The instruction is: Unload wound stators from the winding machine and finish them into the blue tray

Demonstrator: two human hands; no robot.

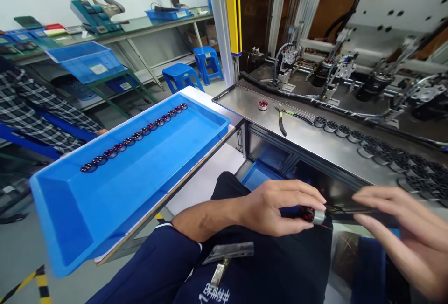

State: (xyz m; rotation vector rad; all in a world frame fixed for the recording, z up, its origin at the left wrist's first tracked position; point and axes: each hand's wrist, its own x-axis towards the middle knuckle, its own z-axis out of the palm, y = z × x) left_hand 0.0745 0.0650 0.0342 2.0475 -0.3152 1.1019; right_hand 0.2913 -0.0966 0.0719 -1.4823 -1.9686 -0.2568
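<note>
My left hand is closed around a small round part with a silver rim and red and black inside, held above my lap. To its right, my right hand has its fingers apart and holds nothing; it is slightly blurred. Similar round parts stand in a diagonal row along the far side of a blue tray at the left. One red and silver part sits on the metal bench, beside green-and-black pliers.
Many dark round parts line the bench at the right. Behind them is a machine with fixtures and cables. Blue stools and a blue bin stand at the back left. A person in checked clothing is at the far left.
</note>
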